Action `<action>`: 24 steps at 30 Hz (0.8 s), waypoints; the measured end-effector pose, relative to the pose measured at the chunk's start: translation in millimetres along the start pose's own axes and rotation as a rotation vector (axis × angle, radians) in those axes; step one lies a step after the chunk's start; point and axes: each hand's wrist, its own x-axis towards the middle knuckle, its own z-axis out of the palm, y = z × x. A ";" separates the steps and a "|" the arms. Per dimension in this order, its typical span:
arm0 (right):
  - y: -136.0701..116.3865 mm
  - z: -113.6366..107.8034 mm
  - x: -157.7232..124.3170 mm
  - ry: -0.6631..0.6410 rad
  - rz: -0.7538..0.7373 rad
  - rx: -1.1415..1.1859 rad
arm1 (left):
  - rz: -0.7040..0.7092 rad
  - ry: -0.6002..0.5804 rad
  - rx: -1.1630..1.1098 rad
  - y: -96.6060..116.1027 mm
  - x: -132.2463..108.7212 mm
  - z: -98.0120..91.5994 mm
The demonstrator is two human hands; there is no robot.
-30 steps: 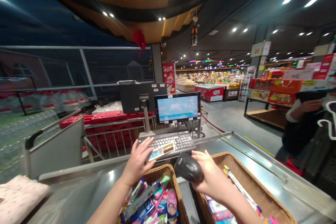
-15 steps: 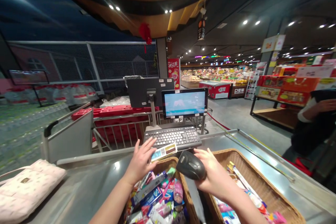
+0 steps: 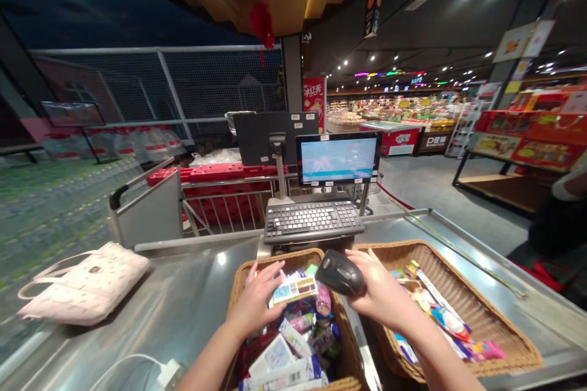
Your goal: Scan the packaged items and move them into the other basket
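My right hand (image 3: 378, 290) grips a black handheld barcode scanner (image 3: 340, 272), its head pointing left over the gap between two wicker baskets. In my left hand (image 3: 259, 296) is a flat package with a barcode (image 3: 296, 289), pinched between thumb and fingers, with its barcode side turned up. That hand is above the left wicker basket (image 3: 238, 272), which is full of mixed snack packets (image 3: 275, 357). Below my right forearm, the right wicker basket (image 3: 499, 305) holds fewer packets, among them a long thin one (image 3: 440, 293).
Behind the baskets stand a keyboard (image 3: 314, 220) and a lit monitor (image 3: 338, 160). A pale handbag (image 3: 89, 284) and a white charger with cable (image 3: 169, 372) lie on the metal counter (image 3: 192, 293). A person (image 3: 562, 214) is at the far right.
My left hand has drawn the package back from the keyboard's edge to above the left basket. The scanner stays in my right hand. The view has tilted downward.
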 end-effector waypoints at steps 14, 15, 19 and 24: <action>7.9 -44.2 -24.7 0.144 0.066 -0.100 | 0.130 0.009 0.016 46.1 46.6 5.0; 12.4 -52.8 -29.3 0.170 0.067 -0.117 | 0.168 0.012 0.005 55.8 58.1 8.8; 36.7 -85.6 -52.7 0.262 0.104 -0.224 | 0.320 0.008 -0.035 103.7 109.3 31.5; 66.9 -118.4 -88.6 0.343 0.250 -0.286 | 0.406 -0.099 -0.030 168.1 181.1 78.0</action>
